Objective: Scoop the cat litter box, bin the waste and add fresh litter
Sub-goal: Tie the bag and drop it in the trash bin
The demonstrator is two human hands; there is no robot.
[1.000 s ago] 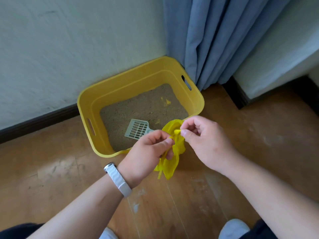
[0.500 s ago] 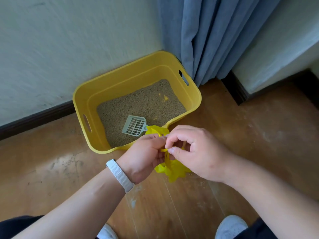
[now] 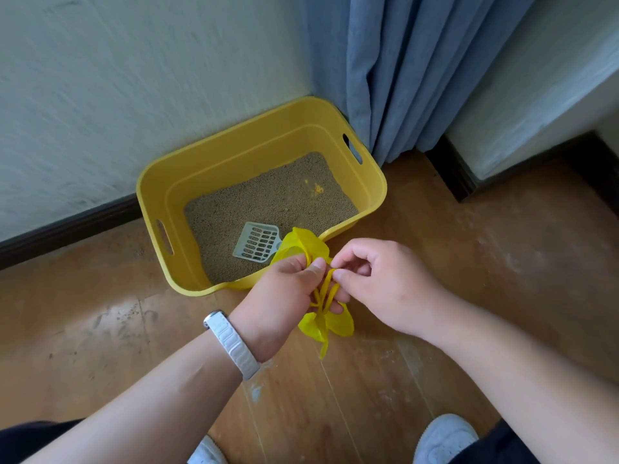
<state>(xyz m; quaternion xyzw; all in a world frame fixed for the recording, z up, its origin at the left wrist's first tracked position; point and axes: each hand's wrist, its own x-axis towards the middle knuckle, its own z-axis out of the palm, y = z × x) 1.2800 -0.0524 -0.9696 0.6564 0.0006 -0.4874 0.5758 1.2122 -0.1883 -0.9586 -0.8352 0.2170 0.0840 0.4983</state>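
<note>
As the view looks down past two bare forearms, the pale toes of a left shoe point(image 3: 206, 452) and a right shoe point(image 3: 445, 437) show at the lower edge, planted on the floor point(image 3: 485, 262). A white ribbed wristband point(image 3: 232, 343) circles the left wrist.

Just beyond it, the left hand point(image 3: 278, 296) curls round a gathered yellow bag point(image 3: 335, 326), thumb on top. The right hand point(image 3: 388, 286), almost touching it, pinches one thin twisted strand of the bag between thumb and forefinger. The bag is thin, crinkled plastic. Its long axis runs near to far: a loose tail hangs toward the floor, and a puffed fold rises past the left hand over the near rim of the box.

The floor is brown wood-look plank, scuffed and dusted with pale marks. It spreads wide on both sides of the hands and to the right of the box, as far as a dark baseboard point(image 3: 67, 226).

The litter box point(image 3: 241, 142) is smooth yellow plastic, rectangular with rounded corners and a slot handle at each end. Its long axis runs from near left to far right, its back edge close to the wall point(image 3: 134, 78). Inside lies fine, grainy tan litter point(image 3: 268, 199) with a small yellow speck point(image 3: 316, 189) toward the far right. A pale grey slotted scoop point(image 3: 256, 242) lies flat on the litter by the near wall, head to the left, its handle end hidden behind the bag.

A blue curtain point(image 3: 402, 68) hangs in soft folds at the box's far right corner.
</note>
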